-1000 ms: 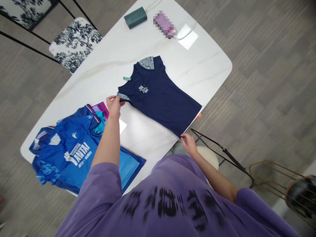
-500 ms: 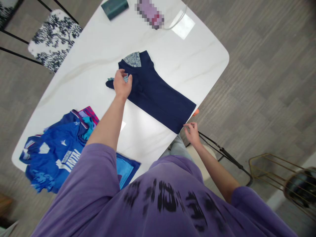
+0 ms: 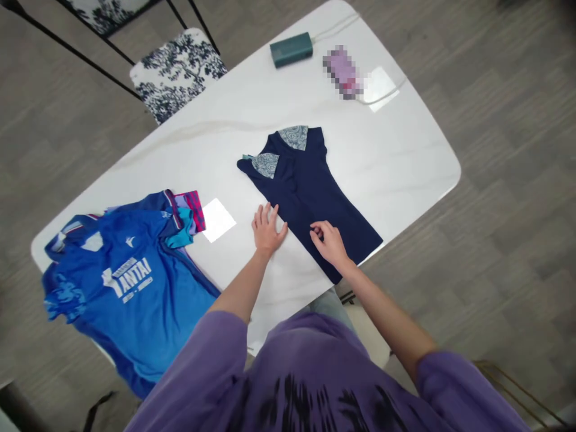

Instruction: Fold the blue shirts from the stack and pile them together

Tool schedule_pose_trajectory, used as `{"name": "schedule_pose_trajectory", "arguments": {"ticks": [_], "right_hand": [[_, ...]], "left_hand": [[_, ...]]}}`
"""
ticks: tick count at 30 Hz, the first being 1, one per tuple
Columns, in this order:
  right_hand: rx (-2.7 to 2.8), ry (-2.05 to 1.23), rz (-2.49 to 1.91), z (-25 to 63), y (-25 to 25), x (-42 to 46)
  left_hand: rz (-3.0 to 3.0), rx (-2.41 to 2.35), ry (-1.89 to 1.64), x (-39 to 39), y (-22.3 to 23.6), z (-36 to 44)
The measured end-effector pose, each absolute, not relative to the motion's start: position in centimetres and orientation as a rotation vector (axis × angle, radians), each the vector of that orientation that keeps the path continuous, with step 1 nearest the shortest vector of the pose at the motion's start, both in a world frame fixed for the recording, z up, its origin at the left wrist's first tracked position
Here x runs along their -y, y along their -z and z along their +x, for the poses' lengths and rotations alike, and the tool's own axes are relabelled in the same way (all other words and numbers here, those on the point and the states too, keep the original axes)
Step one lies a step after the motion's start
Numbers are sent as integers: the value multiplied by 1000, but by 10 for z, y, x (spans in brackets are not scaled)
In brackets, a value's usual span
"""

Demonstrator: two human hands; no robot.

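1. Spread open and empty, the left hand (image 3: pixel 269 233) rests beside the near-left edge of the navy shirt (image 3: pixel 315 192), its fingertips at or just beside that edge; contact with the cloth is hard to tell. The right hand (image 3: pixel 330 242) is loosely curled over the shirt's lower part, with a small gap between thumb and fingers and no cloth seen pinched in it. Whether it presses on the fabric cannot be told.

2. Lying around the middle of the white table (image 3: pixel 396 168), the shirt has its long axis slanting from the far-left, sleeve end to the near-right, hem end.

3. Its near-left side is turned inward along that axis, so the two patterned shoulder patches (image 3: pixel 294 137) sit close together at the far end, beyond both hands.

4. For that far end, the left hand is nearer; for the hem, by the near edge of the table, the right hand is clearly nearer.

5. Well to the left lies the pile of blue jerseys (image 3: pixel 157 306), apart from the shirt. On the far side are a dark green block (image 3: pixel 291 50) and a pixelated purple item (image 3: pixel 344 71).
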State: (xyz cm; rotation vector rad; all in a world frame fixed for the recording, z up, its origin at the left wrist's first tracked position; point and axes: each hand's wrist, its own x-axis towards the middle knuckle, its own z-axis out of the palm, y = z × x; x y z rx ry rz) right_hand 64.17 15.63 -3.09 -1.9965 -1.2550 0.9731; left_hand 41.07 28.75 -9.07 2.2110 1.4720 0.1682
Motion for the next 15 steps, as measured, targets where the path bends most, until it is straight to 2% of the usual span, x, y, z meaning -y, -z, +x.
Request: {"name": "schedule_pose_trajectory", "arguments": {"ticks": [3, 7, 11, 15], "right_hand": [[1293, -906, -1958, 653, 47, -282], [1341, -819, -2123, 665, 69, -412], [1462, -813, -2236, 667, 79, -465], [1511, -754, -2230, 667, 78, -464]], "left_hand": [[2251, -1477, -188, -296, 102, 403], [2287, -1473, -195, -302, 112, 394], [2275, -1472, -191, -307, 115, 389], [2285, -1479, -229, -311, 118, 385]]}}
